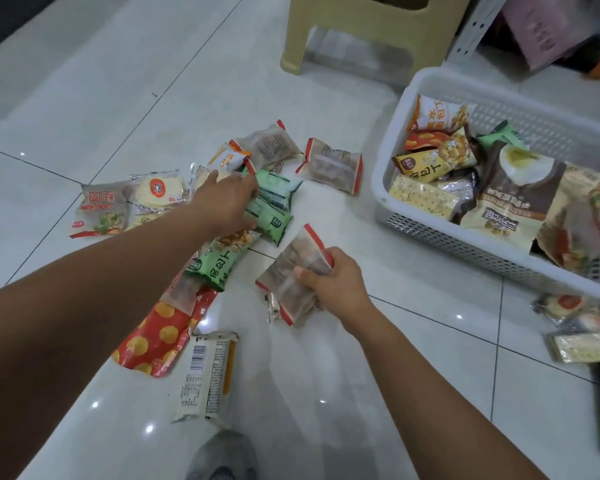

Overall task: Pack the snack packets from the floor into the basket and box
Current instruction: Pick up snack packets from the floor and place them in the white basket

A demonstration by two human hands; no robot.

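Observation:
Several snack packets lie scattered on the white tiled floor. My right hand (333, 284) grips a translucent brown packet with red ends (291, 275), just above the floor. My left hand (227, 199) reaches over the pile, fingers curled onto two small green packets (274, 206). Beneath my left arm lie a light green packet (222, 259), a red packet with yellow dots (156, 336) and a white barcode packet (207, 374). Two more brown packets (331, 166) lie farther back. The white plastic basket (430, 233) at the right holds several packets.
A beige plastic stool (368, 32) stands behind the pile. A white perforated shelf post (471, 29) rises at the top right. More packets (582, 327) lie at the right edge below the basket. My grey-socked foot (222, 455) is at the bottom.

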